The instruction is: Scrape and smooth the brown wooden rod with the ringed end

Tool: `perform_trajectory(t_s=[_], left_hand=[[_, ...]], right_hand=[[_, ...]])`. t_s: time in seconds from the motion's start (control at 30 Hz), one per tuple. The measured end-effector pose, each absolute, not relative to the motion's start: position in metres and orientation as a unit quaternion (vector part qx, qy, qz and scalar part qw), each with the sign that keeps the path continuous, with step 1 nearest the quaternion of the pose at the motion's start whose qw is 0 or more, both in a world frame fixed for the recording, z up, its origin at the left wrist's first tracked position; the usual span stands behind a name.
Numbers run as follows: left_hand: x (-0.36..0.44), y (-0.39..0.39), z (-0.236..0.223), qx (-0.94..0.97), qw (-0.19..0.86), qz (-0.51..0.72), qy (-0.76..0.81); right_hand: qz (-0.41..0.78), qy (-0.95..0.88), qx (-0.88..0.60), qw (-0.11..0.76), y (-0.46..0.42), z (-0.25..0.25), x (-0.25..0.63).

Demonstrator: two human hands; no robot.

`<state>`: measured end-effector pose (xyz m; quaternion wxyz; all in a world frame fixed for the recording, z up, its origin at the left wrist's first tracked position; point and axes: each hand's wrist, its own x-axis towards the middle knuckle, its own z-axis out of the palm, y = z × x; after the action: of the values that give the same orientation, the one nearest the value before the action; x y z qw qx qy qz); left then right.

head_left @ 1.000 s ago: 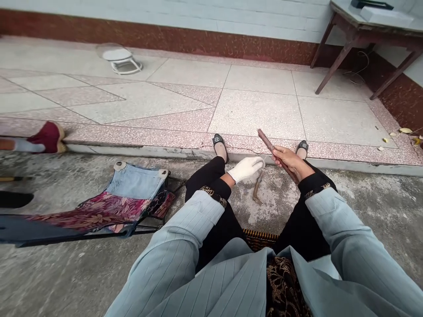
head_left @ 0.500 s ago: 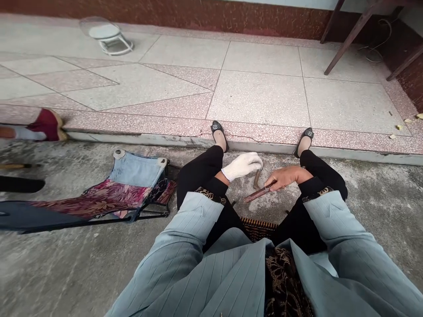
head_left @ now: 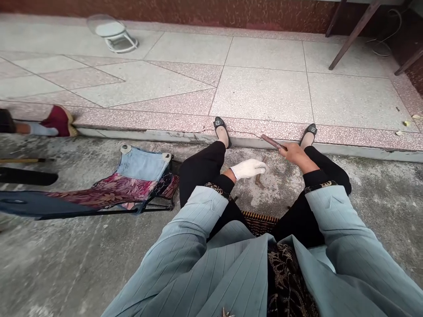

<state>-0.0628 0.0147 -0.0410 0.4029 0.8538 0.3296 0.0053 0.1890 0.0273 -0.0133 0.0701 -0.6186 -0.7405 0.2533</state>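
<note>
The right hand (head_left: 294, 152), bare, was closed around one end of a reddish-brown stick (head_left: 271, 141), which projected to the left and away, roughly level, above the concrete floor (head_left: 82, 246) just short of the tiled step (head_left: 363, 152). The left hand (head_left: 248, 168), in a white glove, was held loosely curled with fingertips pinched together; whether it held anything could not be told. A second brown piece (head_left: 259, 177) lay on the floor just beside that hand's fingertips.

Judged from its straight line and thin section, the stick appeared stiff, light and dry, probably not slippery. It seemed best held near one end, as gripped, leaving the length free.

Also noted: a folded fabric chair (head_left: 109, 187) to the left, and another person's foot in a red shoe (head_left: 57, 121) at the step.
</note>
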Motion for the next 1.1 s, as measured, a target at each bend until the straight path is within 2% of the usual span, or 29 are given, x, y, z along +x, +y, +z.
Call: perform_trajectory(t_s=[0.13,0.27,0.33,0.5,0.6,0.7,0.77,0.8,0.87,0.93,1.03,1.1], left_hand=[[-0.068,0.017,-0.031,0.874,0.355,0.032,0.329],[-0.08,0.026,-0.02,0.873,0.325,0.083,0.354],[-0.085,0.029,-0.014,0.871,0.329,0.088,0.354],[-0.09,0.032,-0.006,0.845,0.37,0.09,0.376],[-0.087,0.032,-0.008,0.816,0.401,0.103,0.403],[-0.079,0.028,-0.015,0.818,0.41,0.09,0.393],[-0.073,0.023,-0.02,0.833,0.405,0.057,0.374],[-0.071,0.021,-0.021,0.838,0.401,0.042,0.367],[-0.068,0.018,-0.022,0.846,0.394,0.022,0.358],[-0.068,0.017,-0.021,0.85,0.388,0.019,0.355],[-0.07,0.021,-0.015,0.858,0.372,0.019,0.352],[-0.071,0.025,-0.008,0.863,0.36,0.027,0.353]], right_hand=[[0.229,-0.745,-0.625,-0.04,0.018,-0.011,0.172],[0.27,-0.784,-0.552,-0.088,0.008,-0.004,0.156],[0.329,-0.791,-0.505,-0.105,0.004,0.001,0.151],[0.595,-0.727,-0.328,-0.105,-0.005,0.019,0.15],[0.644,-0.712,-0.274,-0.061,-0.006,0.024,0.157],[0.608,-0.703,-0.359,0.084,-0.002,0.017,0.167],[0.543,-0.675,-0.461,0.195,0.004,0.009,0.173],[0.504,-0.668,-0.502,0.217,0.007,0.004,0.176],[0.416,-0.688,-0.56,0.2,0.012,-0.002,0.181],[0.332,-0.722,-0.588,0.149,0.015,-0.004,0.184],[0.229,-0.754,-0.615,0.035,0.013,-0.003,0.187],[0.22,-0.772,-0.593,-0.062,0.009,-0.005,0.188]])
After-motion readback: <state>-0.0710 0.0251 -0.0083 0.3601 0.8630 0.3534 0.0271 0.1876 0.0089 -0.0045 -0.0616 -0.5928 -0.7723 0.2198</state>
